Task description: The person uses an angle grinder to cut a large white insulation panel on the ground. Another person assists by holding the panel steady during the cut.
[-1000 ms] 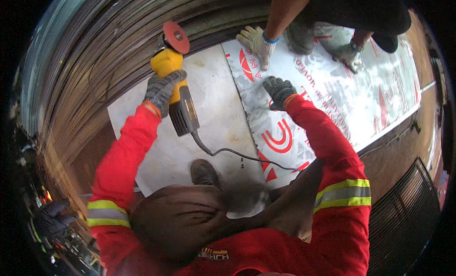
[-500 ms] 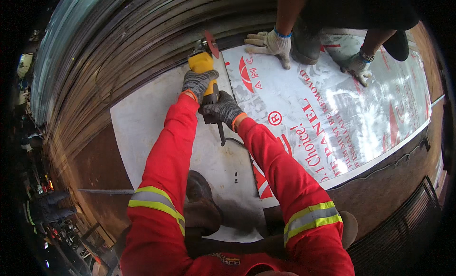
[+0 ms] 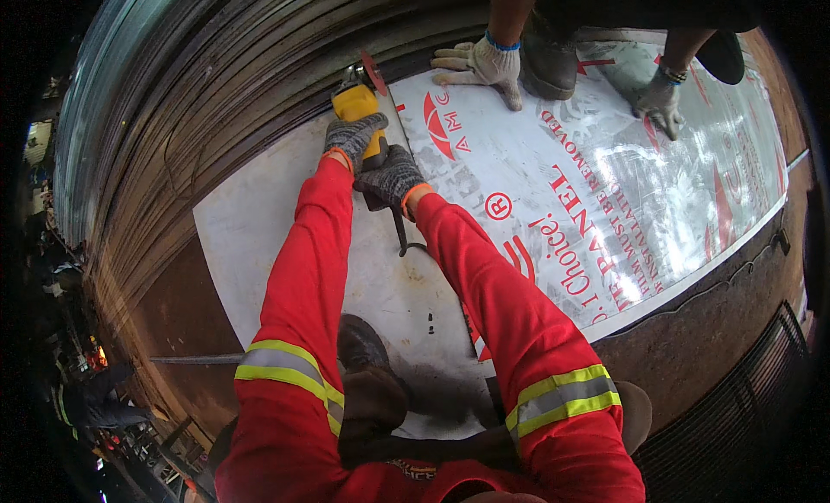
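A yellow and black angle grinder (image 3: 355, 103) with a red disc (image 3: 374, 73) lies in both my gloved hands. Wrapped round its yellow body is my left hand (image 3: 354, 138), while my right hand (image 3: 391, 176) grips the dark rear end, from which a black cord hangs. The disc stands on edge at the far end of a straight seam. Left of that seam lies a plain whitish sheet (image 3: 259, 226); on the right is a sheet with red-printed white film (image 3: 484, 166). Whether the disc touches a sheet, I cannot tell.
A co-worker's gloved hands (image 3: 489, 69) press on the printed sheet, with a boot (image 3: 550, 66) on it too. Stacked metal sheets (image 3: 216, 79) rise beyond. My shoe (image 3: 363, 343) stands on the plain sheet. A black grating (image 3: 735, 408) lies at the lower right.
My hands and the grinder sit slightly farther up and left in view. The sheets and the co-worker's hands have shifted a little in the same direction. My grip is unchanged.
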The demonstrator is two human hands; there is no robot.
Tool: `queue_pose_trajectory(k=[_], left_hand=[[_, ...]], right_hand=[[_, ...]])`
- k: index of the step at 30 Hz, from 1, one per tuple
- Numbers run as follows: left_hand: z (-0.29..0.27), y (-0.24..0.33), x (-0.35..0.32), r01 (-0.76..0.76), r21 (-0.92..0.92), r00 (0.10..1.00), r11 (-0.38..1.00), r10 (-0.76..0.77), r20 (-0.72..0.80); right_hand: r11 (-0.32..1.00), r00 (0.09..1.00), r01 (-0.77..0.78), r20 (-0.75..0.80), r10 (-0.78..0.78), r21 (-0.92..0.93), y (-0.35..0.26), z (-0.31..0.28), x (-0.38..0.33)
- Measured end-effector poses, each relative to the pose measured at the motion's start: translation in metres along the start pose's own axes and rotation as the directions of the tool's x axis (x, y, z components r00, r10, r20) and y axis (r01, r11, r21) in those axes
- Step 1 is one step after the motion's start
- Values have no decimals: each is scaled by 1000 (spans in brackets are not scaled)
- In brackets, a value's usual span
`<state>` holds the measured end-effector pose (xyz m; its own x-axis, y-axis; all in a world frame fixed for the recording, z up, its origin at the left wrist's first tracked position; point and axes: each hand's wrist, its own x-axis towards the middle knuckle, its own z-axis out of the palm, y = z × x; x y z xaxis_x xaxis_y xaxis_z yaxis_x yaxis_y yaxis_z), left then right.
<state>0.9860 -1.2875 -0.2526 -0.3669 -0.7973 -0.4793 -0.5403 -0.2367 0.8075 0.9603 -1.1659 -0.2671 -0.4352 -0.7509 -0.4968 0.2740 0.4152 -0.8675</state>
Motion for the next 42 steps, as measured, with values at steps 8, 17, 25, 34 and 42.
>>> queue_pose_trajectory(k=[8, 17, 25, 34, 42], left_hand=[[11, 1, 6, -62, 2, 998, 998, 62, 28], [8, 0, 8, -54, 38, 999, 998, 54, -8], [6, -8, 15, -1, 16, 999, 1000, 2, -32], [13, -13, 21, -24, -4, 1000, 1000, 24, -1], [13, -5, 14, -9, 34, 1000, 999, 9, -15]], right_hand=[[998, 997, 59, -55, -58, 33, 18, 0, 22], [999, 1000, -22, 3, 22, 45, 11, -2, 14], [1000, 1000, 0, -5, 0, 22, 18, -1, 19], [995, 1000, 3, -8, -2, 95, 25, -4, 24], [996, 1000, 13, -22, -11, 93, 15, -7, 14]])
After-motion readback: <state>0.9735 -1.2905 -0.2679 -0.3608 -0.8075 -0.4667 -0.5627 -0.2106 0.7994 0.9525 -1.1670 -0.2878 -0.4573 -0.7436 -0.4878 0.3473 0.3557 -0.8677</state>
